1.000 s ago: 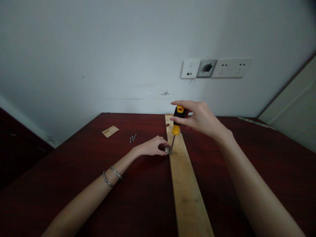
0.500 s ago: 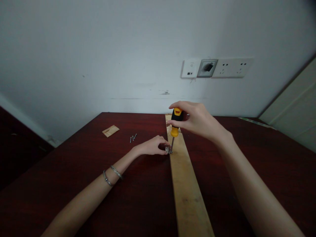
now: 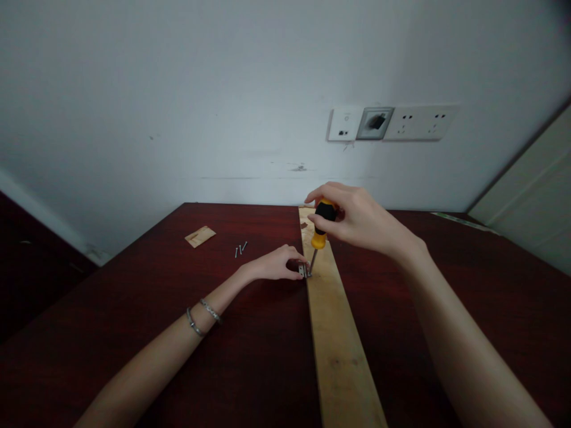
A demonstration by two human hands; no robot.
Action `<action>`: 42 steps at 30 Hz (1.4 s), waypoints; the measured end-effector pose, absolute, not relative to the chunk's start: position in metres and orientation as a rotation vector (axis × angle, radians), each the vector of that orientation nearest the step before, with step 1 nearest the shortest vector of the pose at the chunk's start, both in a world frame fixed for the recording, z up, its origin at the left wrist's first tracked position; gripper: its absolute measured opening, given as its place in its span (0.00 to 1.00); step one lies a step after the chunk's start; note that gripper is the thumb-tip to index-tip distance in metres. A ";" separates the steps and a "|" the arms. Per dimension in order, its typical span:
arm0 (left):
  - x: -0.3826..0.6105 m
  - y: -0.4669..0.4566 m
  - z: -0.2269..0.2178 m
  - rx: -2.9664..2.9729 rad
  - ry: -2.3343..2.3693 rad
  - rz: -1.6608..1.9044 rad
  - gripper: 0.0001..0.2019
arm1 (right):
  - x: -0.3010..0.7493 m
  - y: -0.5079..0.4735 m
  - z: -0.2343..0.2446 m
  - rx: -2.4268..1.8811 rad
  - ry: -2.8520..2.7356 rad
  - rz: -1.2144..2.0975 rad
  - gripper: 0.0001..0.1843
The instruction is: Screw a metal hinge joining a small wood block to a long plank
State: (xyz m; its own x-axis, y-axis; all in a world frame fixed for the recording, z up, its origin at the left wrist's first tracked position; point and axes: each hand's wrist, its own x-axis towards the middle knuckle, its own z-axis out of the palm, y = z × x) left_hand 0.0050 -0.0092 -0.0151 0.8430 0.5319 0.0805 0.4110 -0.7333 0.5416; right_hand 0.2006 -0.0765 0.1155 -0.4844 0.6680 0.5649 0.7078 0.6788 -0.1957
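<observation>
A long wooden board (image 3: 336,333) lies on the dark red table, running away from me toward the wall. At its left edge sits a small metal hinge (image 3: 302,271), pinched by the thumb and fingers of my left hand (image 3: 279,263). My right hand (image 3: 357,215) is wrapped round the yellow and black handle of a screwdriver (image 3: 318,240). The shaft slants down to the hinge, its tip at the board's left edge; whether a screw is under the tip is too small to tell.
Three loose screws (image 3: 240,248) lie on the table (image 3: 214,368) left of the board. Farther left is a small flat tan piece (image 3: 200,236). Wall sockets (image 3: 422,123) are at the upper right of the white wall, and a pale thin strip (image 3: 464,222) lies at the table's back right.
The screwdriver's handle has tipped slightly to the right, and my right fingers have shifted around it. My left hand and the hinge stay where they were.
</observation>
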 end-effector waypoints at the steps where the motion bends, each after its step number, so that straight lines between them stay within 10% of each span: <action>1: 0.005 -0.009 -0.015 2.500 0.687 0.315 0.15 | 0.201 -0.077 0.116 -1.052 -2.278 -0.076 0.15; 42: 0.005 -0.011 -0.012 2.477 0.668 0.315 0.13 | 0.199 -0.080 0.114 -1.131 -2.296 -0.100 0.28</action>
